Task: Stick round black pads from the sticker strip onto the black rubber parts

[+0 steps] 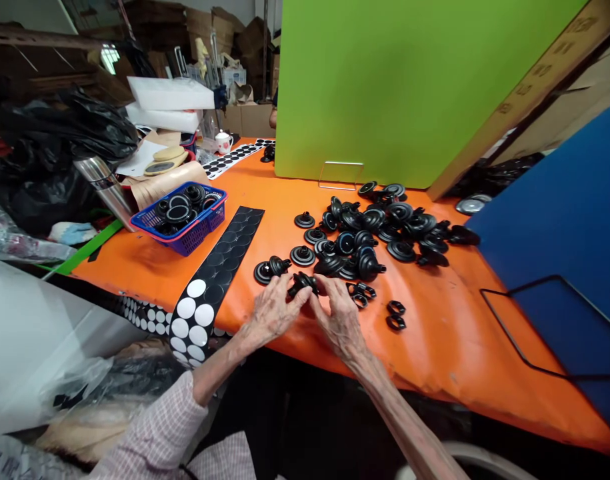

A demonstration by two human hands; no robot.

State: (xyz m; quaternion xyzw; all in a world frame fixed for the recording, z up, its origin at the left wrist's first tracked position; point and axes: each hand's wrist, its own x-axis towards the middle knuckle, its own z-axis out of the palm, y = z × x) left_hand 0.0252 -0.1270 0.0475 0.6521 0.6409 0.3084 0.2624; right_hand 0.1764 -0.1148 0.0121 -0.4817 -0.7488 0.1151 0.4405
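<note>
While pinched between left-hand grip (273, 312) and right-hand grip (341, 319) near the front edge of the orange desk (449, 340), treat black flanged fitting (303, 283) as likely light, stiff, slightly slick; hold by the rim.

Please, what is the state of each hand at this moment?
Left hand: closed, fingertips holding a black part.
Right hand: closed, fingertips holding the same black part from the other side.

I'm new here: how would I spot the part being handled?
Find the orange table, then its heap of black parts. At the heap's near side, the black part you want is the only one held, between left hand and right hand.
</note>
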